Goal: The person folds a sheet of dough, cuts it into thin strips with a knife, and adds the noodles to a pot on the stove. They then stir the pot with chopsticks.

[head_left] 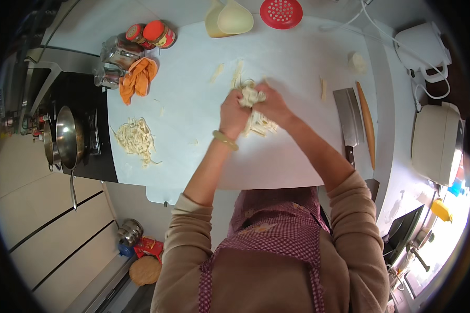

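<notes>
My left hand (235,113) and my right hand (272,102) meet over the middle of the white counter (188,98). Between them they grip a bunch of pale cut noodle strips (251,96), slightly blurred. More loose strips (261,124) lie on the counter just below the hands, and a few stick out above them. A separate heap of cut noodles (136,137) rests at the counter's left side. To the right lie a cleaver (349,117) with a dark handle and a tapered wooden rolling pin (366,125).
A lump of dough (357,63) sits at the back right. Along the back left stand red-lidded jars (159,34), metal canisters (121,53) and an orange cloth (139,80). A red perforated strainer (281,13) is at the back wall. Left, a metal pan (68,137) stands on the stove.
</notes>
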`<state>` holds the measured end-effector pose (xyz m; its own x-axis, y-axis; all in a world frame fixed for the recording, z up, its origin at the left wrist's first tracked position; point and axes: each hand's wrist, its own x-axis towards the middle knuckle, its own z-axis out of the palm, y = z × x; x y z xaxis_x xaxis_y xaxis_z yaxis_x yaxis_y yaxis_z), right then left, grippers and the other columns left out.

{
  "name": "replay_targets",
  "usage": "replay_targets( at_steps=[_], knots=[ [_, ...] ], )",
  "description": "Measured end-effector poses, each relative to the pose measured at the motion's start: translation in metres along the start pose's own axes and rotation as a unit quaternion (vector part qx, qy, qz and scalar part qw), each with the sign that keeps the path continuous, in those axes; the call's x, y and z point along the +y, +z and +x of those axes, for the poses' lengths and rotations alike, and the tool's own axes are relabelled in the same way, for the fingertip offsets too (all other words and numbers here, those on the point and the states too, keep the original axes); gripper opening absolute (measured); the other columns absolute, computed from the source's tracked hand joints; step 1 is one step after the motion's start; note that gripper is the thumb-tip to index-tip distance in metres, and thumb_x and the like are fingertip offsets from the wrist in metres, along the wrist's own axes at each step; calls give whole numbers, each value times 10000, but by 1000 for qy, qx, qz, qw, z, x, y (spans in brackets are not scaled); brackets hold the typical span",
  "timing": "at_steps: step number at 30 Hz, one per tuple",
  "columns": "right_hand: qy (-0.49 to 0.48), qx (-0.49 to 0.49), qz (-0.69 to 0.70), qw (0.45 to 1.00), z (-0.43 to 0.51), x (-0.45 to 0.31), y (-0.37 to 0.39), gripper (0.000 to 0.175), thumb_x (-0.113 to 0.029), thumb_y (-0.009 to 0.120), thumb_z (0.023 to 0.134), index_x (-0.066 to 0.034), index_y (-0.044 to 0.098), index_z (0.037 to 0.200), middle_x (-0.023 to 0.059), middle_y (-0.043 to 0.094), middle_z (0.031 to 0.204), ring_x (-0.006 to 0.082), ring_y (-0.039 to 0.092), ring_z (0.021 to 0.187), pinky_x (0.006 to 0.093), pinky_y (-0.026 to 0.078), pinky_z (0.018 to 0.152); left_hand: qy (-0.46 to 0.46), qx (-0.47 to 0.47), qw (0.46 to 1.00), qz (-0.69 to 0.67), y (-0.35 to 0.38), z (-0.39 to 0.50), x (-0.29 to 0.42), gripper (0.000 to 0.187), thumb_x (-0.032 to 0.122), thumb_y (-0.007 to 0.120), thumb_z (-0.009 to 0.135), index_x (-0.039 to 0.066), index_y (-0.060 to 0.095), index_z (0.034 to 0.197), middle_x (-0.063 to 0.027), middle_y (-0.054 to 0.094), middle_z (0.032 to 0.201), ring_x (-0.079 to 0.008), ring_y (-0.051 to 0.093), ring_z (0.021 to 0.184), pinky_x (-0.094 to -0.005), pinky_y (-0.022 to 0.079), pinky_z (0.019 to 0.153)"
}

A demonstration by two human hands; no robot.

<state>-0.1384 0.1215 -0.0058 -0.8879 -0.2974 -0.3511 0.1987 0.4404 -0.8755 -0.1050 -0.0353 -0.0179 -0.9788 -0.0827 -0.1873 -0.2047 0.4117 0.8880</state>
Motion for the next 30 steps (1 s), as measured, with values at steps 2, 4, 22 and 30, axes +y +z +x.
replay_targets(
  at_steps=[2,4,22,30],
  knots=[
    [-45,-25,186,981,-5,-20,-22,292,-98,635,864,-74,577,1148,14,634,1017,118,589,966,280,480,845,-46,-9,964,-262,-33,-8,61,309,-17,693,812,58,558,1080,1,648,911,-91,613,790,-253,503,710],
    [-27,-103,330,938,-25,-83,-58,230,-112,614,905,-67,590,1130,-12,633,1000,83,586,926,255,474,812,-16,-42,916,-399,-71,-19,103,310,-25,629,862,53,565,1155,-41,640,1076,-121,617,971,-273,505,861],
    [-159,303,-382,858,-18,103,-58,362,-124,688,824,-79,609,1175,186,561,1225,374,459,1209,442,476,905,156,80,938,300,18,-39,4,521,81,751,725,30,498,1177,-181,513,1115,-312,477,1059,-406,470,822],
    [-57,426,-317,845,-31,77,-176,453,-66,683,761,-102,563,1197,154,567,1206,371,556,1063,453,485,902,16,29,997,-71,-8,-5,65,424,37,658,823,27,539,1230,-122,520,1145,-177,544,909,-284,487,761]
  ],
)
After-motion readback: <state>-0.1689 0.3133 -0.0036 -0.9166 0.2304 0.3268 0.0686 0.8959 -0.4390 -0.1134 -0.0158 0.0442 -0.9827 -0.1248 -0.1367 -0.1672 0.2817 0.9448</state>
